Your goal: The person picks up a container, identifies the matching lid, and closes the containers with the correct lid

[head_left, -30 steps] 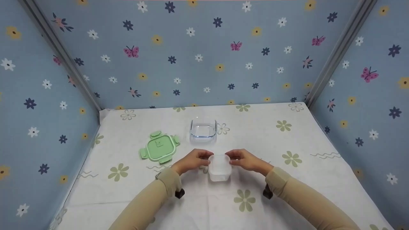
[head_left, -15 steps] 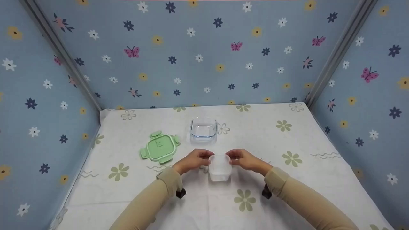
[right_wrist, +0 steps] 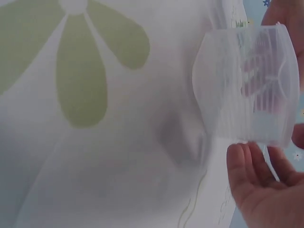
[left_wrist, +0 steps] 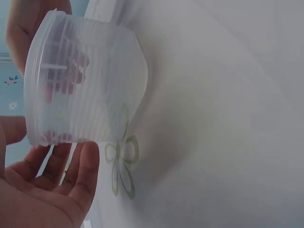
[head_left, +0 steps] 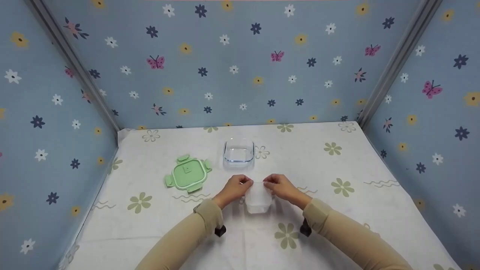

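Observation:
A small translucent white plastic box (head_left: pixel 258 201) stands low over the cloth in front of me. At its far left corner, my left hand (head_left: pixel 233 190) grips the rim, thumb on top and fingers against the side. My right hand (head_left: pixel 283 190) does the same at the far right corner. In the left wrist view, the ribbed wall of the box (left_wrist: pixel 95 80) shows fingers through it, and the left thumb meets the rim. The right wrist view has the right fingers (right_wrist: pixel 240 164) just under the box's wall (right_wrist: pixel 237 85). The box's underside is hidden.
Beyond the hands stands a square clear glass container (head_left: pixel 239 153). Left of it lies a green lid (head_left: pixel 189 173) with its side flaps spread out. A white flowered cloth (head_left: pixel 322 225) covers the table, with patterned blue panels (head_left: pixel 240 86) around it.
Both hands have shifted inward and their thumbs have moved up onto the far rim of the plastic box. The box stays in nearly the same place. Glass container and green lid have not moved.

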### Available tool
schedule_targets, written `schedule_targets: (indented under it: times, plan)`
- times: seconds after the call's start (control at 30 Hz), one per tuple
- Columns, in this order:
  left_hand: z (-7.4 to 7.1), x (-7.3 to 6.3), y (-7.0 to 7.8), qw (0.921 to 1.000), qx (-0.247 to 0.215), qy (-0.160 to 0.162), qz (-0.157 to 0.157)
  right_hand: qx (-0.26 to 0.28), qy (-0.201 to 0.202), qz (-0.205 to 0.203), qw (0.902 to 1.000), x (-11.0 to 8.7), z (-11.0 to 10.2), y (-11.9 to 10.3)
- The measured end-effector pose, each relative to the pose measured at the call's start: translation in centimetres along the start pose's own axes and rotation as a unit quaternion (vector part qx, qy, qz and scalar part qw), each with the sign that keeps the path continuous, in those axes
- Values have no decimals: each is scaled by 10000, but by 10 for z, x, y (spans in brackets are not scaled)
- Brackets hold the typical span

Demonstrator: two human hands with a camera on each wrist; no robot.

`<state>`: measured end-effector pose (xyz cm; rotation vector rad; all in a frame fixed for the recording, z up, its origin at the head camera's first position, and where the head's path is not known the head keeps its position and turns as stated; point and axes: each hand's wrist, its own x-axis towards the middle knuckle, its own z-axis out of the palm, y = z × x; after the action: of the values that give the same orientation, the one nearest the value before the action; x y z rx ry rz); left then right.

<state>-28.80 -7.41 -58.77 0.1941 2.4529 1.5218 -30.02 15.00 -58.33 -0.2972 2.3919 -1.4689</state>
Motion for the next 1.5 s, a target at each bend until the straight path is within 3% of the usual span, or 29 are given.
schedule_targets:
  times: [0.1,0.13,0.27,0.33,0.37,0.57,0.7,0.8,0.9,1.1,1.13,1.3,1.37,1.5]
  plan:
    - [7,1,3,9995,195,213,-160,-182,362,15,9992,0,8,-1]
    - [11,5,-2,9993,222,276,-94,-262,463,46,9986,0,10,-1]
    - [18,3,-1,9988,221,419,-109,-628,790,240,9946,1,18,-3]
    - [21,4,-2,9982,275,516,-90,-785,853,352,9926,1,21,-3]
    - [20,-1,4,9980,292,528,-189,-844,863,404,9919,2,22,-4]
    - [24,2,-1,9974,293,619,-222,-965,858,462,9905,6,26,0]
    - [31,17,-24,9959,374,824,39,-1062,943,221,9896,21,29,26]
    - [32,22,-34,9952,453,840,225,-1146,1019,26,9882,38,33,54]
    - [30,17,-30,9966,414,670,234,-1196,1036,-52,9874,45,36,67]
    - [28,6,-13,9975,472,514,124,-966,796,48,9921,17,29,22]
    - [28,4,-10,9976,465,493,105,-904,745,-130,9930,16,27,26]
    - [28,5,-7,9973,545,473,113,-1002,689,-226,9923,9,26,14]
    - [28,6,-6,9976,533,439,92,-1087,659,-19,9919,5,26,2]
    - [28,8,-5,9982,477,351,65,-1200,637,21,9907,7,26,3]
